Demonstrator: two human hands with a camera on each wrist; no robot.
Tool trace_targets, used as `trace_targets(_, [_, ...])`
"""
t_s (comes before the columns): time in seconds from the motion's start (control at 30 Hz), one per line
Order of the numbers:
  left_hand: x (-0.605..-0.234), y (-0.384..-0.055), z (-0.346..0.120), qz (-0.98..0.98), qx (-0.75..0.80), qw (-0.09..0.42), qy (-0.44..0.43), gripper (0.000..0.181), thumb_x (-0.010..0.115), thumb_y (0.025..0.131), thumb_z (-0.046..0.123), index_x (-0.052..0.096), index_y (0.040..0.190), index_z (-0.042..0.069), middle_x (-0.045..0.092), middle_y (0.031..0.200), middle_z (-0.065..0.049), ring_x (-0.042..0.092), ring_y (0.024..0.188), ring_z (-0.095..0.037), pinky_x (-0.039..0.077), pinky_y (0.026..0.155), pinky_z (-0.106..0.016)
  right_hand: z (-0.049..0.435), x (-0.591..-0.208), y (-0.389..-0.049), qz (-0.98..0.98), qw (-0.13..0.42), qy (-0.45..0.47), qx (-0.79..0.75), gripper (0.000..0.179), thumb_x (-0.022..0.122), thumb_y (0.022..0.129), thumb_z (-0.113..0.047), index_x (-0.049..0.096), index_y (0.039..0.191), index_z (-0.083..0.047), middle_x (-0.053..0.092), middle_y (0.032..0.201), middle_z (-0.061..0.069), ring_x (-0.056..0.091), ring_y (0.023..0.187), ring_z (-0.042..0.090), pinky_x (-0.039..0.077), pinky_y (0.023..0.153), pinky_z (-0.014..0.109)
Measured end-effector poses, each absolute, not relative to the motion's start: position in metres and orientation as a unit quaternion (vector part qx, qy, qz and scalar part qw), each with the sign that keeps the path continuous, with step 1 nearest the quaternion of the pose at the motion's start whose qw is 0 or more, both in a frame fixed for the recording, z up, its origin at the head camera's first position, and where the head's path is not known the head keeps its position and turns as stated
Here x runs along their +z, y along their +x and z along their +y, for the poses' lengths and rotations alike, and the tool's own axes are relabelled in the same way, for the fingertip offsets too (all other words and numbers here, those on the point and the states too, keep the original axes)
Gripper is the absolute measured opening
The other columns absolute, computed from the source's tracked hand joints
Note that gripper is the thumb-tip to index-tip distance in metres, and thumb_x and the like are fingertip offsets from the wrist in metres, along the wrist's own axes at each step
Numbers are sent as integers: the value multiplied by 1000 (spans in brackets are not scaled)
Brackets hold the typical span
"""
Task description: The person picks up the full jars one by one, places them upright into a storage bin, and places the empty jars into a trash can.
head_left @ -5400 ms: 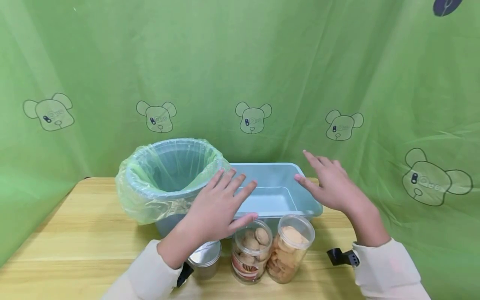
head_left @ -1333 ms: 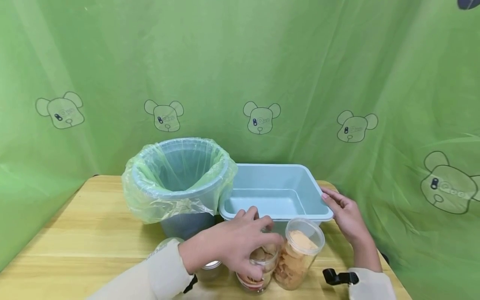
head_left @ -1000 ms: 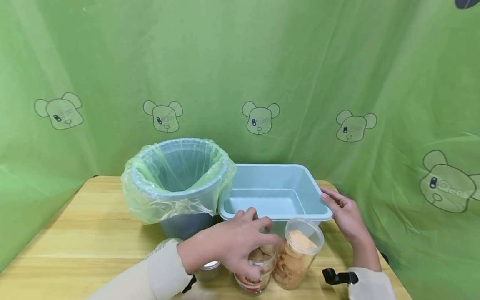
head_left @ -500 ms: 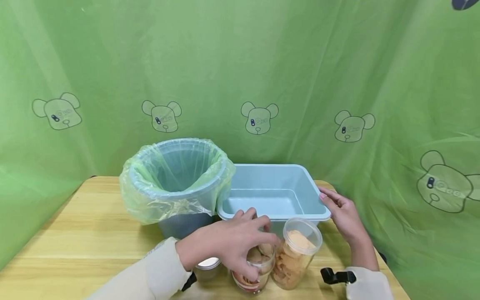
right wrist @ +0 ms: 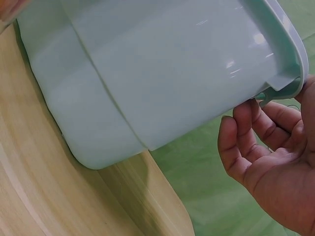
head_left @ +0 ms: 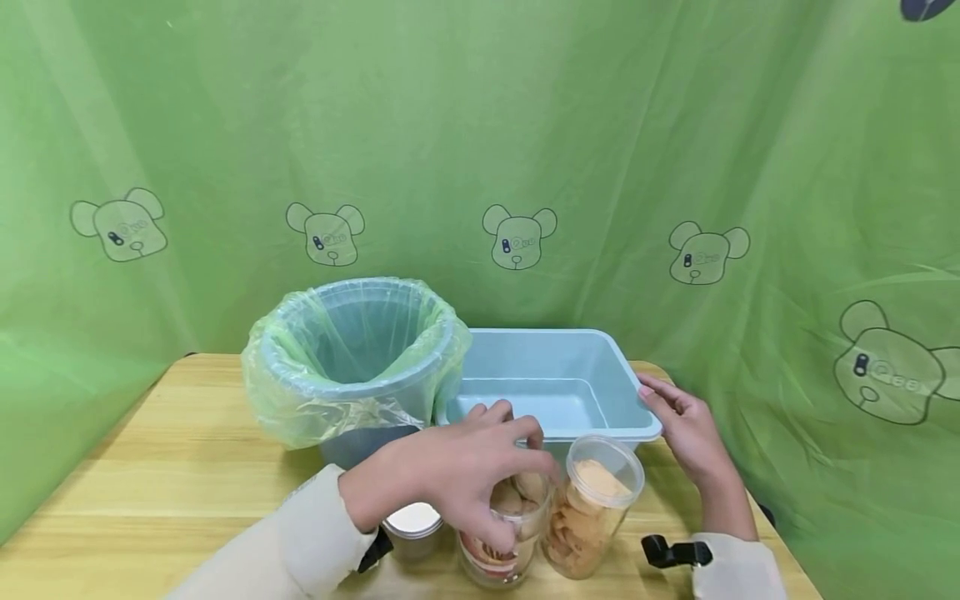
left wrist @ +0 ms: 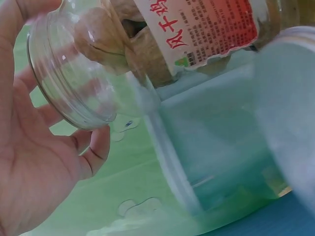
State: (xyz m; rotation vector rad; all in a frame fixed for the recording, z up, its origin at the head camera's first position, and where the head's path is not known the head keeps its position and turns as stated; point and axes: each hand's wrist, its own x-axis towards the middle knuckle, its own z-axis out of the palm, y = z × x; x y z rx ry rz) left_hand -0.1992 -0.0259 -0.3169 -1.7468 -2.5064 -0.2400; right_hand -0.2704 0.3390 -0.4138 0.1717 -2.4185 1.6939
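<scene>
My left hand (head_left: 468, 475) reaches over a clear jar of walnuts (head_left: 487, 562), its fingers and thumb curled round the top. In the left wrist view the open neck of this walnut jar (left wrist: 74, 93) lies between fingers and thumb, and its red and white label faces the camera. My right hand (head_left: 693, 433) holds the right rim of a light blue plastic basin (head_left: 536, 362). From the right wrist, its curled fingers (right wrist: 241, 130) show under the basin's edge, while the thumb is mostly out of sight. Just right of the walnut jar leans a clear jar with orange-brown contents (head_left: 581, 533).
Left of the basin stands a blue bin (head_left: 352, 446) lined with a green plastic bag (head_left: 315, 417). A small jar with a pale lid (head_left: 415, 521) sits beside my left wrist. Everything rests on a wooden table (head_left: 172, 492) before a green curtain (head_left: 420, 125).
Since the oldest frame, both hands have come down from the air: the left onto the walnut jar, the right onto the basin's rim. Over the last second the left hand and jar shift slightly left.
</scene>
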Motion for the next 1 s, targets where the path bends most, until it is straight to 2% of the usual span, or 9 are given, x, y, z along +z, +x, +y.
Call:
trace_targets(0.63, [-256,-202,-37,-811,-113,88,-567,61,73,73,45,63,131,29,53,123,3,39,99,-16,41,76,-27,335,-413,-270,-811,92,59,575,61,56,106,-40,48,150,0,65,117,-14,67,97,6,58,78,24])
trace_targets(0.87, [-238,-206,-33,-817,-117,95,-556,53,71,80,46,64,131,31,53,125,3,39,97,-15,40,78,-30,337,-413,-270,-808,93,62,578,59,55,106,-38,48,150,1,65,118,-13,68,97,7,58,78,24])
trace_targets(1.0, [-228,-209,-33,-822,-124,88,-548,54,72,81,47,64,132,32,53,128,4,40,101,-13,40,82,-30,338,-414,-269,-810,93,60,576,60,56,106,-39,48,151,0,66,118,-13,68,97,7,58,78,24])
